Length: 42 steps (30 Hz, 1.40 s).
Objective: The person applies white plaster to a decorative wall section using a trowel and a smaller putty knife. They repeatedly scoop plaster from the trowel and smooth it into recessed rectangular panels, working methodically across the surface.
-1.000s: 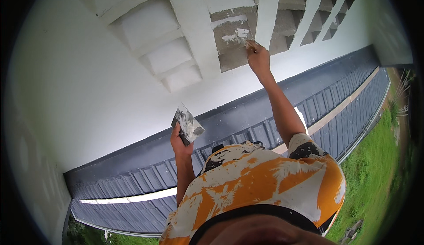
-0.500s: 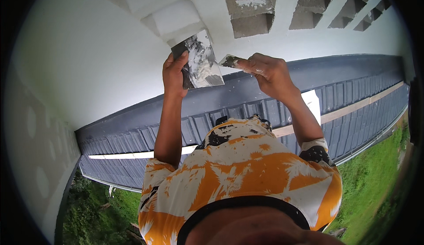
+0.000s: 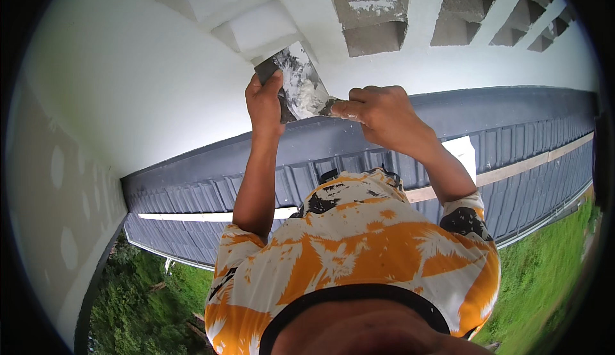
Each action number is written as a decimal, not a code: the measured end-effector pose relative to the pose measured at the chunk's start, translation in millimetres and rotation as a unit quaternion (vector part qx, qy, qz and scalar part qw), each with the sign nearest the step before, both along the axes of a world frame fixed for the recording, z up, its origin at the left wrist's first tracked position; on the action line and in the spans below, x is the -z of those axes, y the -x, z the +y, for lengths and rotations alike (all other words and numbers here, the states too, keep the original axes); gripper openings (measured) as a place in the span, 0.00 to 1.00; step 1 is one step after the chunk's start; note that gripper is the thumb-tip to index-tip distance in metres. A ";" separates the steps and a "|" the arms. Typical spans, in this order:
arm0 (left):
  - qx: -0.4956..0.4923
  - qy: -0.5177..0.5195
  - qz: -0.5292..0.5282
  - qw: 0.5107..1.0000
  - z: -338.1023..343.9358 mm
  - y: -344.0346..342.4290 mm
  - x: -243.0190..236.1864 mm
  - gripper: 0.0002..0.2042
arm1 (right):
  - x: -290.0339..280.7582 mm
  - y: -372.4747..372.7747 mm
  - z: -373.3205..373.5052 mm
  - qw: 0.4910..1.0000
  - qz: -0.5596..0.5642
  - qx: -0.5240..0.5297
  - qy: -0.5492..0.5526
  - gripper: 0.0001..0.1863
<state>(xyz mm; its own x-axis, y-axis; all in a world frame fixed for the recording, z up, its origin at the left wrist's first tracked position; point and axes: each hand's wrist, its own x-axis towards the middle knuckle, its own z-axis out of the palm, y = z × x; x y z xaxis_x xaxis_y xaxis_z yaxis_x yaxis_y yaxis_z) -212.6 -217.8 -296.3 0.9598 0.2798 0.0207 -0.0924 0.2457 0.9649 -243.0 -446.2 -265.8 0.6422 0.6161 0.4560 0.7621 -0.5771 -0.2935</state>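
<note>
My left hand (image 3: 264,104) grips a dark flat plaster board (image 3: 298,76) by its left side, thumb on top. White filler (image 3: 309,97) is smeared and heaped over the board's face. In my right hand (image 3: 386,113) is a small putty knife (image 3: 330,107), held by its handle with the fingers closed round it. The knife's blade lies against the board's lower right edge, at the filler; its tip is partly hidden there.
A white wall (image 3: 160,92) rises in front, with recessed blocks (image 3: 375,9) and plastered niches (image 3: 262,25) in it. Below runs a dark tiled roof (image 3: 512,144) with a wooden batten (image 3: 506,172) across it. Grass (image 3: 544,259) lies beyond the roof edge.
The putty knife has come from just right of the board onto its edge, touching the filler. My right hand has moved slightly left and down relative to the board.
</note>
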 end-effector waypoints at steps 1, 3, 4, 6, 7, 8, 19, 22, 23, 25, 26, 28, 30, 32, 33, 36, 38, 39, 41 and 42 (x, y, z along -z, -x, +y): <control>-0.024 0.000 -0.005 1.000 -0.5 0.7 3.7 0.03 | -0.6 -1.4 -3.4 1.000 0.017 0.003 -0.020 0.22; -0.056 -0.021 -0.028 0.998 -2.3 1.3 6.2 0.03 | -1.0 -6.3 1.7 0.999 0.026 0.009 -0.046 0.22; -0.060 -0.040 -0.045 0.996 -5.3 2.3 6.7 0.03 | -1.6 -6.4 10.5 0.998 0.019 0.017 -0.051 0.22; -0.079 -0.050 -0.061 0.994 -8.4 4.4 5.2 0.03 | 2.3 -6.4 16.4 0.999 0.009 0.017 -0.047 0.23; -0.097 -0.044 -0.063 0.992 -8.6 4.5 2.2 0.03 | 6.7 -8.6 17.5 0.999 0.004 0.006 -0.041 0.23; -0.114 -0.037 -0.065 0.991 -8.7 4.3 0.4 0.03 | 8.7 -10.2 17.6 0.999 -0.002 -0.003 -0.035 0.23; -0.104 -0.045 -0.104 0.988 -6.9 5.2 3.8 0.03 | 5.0 -43.5 -2.3 0.996 -0.043 0.004 -0.077 0.23; -0.117 0.021 -0.106 0.987 -1.0 3.8 -0.6 0.03 | 6.1 -44.0 -7.9 0.999 -0.012 -0.029 -0.034 0.23; -0.128 0.051 -0.107 0.985 0.8 2.8 -2.4 0.03 | 6.0 -43.6 -10.4 0.999 0.007 -0.035 -0.020 0.22; -0.127 0.017 -0.111 0.986 4.5 -0.5 -1.1 0.02 | 12.6 -47.2 -5.4 0.992 -0.006 -0.017 -0.121 0.22; -0.127 0.000 -0.111 0.986 5.0 -1.3 1.9 0.02 | 13.6 -47.3 -2.5 0.985 -0.012 -0.008 -0.170 0.22; -0.113 -0.049 -0.129 0.984 2.4 -1.4 8.8 0.03 | 7.5 -44.2 6.0 0.992 -0.024 -0.006 -0.120 0.22; -0.098 -0.085 -0.147 0.981 -5.8 1.8 10.0 0.02 | 1.3 -37.8 11.0 0.997 -0.019 -0.011 -0.068 0.22; -0.132 -0.045 -0.141 0.980 -12.1 3.8 1.9 0.02 | -1.8 -31.5 9.8 1.000 -0.001 -0.024 -0.010 0.23; -0.151 -0.023 -0.140 0.978 -12.3 3.4 -1.7 0.02 | -2.7 -29.8 5.2 0.999 0.025 -0.026 0.011 0.20; -0.175 0.024 -0.143 0.974 6.3 4.1 -16.3 0.06 | 19.1 -35.0 -6.5 0.988 0.096 -0.042 -0.109 0.18; -0.187 0.025 -0.165 0.968 23.8 -1.1 -34.0 0.13 | 39.5 -54.5 -15.5 0.956 0.094 0.058 -0.272 0.17; -0.179 0.042 -0.199 0.963 31.7 -7.9 -44.6 0.15 | 48.9 -69.7 -20.5 0.926 0.090 0.107 -0.351 0.16; -0.188 0.037 -0.249 0.949 57.9 -24.5 -70.6 0.18 | 60.8 -112.6 -26.2 0.927 -0.015 0.211 -0.310 0.15; -0.206 0.017 -0.267 0.941 73.8 -35.5 -86.8 0.18 | 64.4 -134.1 -25.2 0.931 -0.037 0.248 -0.266 0.16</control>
